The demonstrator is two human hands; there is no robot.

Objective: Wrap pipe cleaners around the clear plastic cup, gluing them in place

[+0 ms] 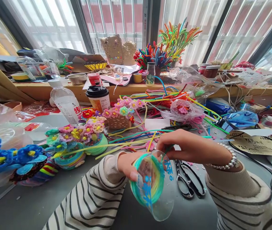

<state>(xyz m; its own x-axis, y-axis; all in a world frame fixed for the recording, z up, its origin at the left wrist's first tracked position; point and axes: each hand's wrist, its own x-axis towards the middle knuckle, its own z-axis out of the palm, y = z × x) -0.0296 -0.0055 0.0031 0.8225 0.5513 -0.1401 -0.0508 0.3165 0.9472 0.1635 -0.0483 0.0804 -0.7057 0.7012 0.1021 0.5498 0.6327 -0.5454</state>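
My left hand (128, 166) is closed around a small pot (136, 193) wrapped in teal and yellow fuzzy stems, its opening tilted toward me. In front of that opening is a curved clear plastic sheet (163, 206) with blue printed characters. My left thumb lies against the sheet's near side. My right hand (184, 145) bends down over the top of the sheet, its fingertips pinched at the upper edge and partly hidden. Black-handled scissors (190, 182) lie on the grey table just below my right wrist.
Blue fuzzy-stem flowers (9, 158) and flower-filled pots (71, 156) stand at left. A water bottle (65, 102) and a lidded paper cup (99, 99) are behind them. Loose coloured stems (138, 137) spread across the middle. Brown printed paper (258, 145) lies at right, below a crowded window ledge.
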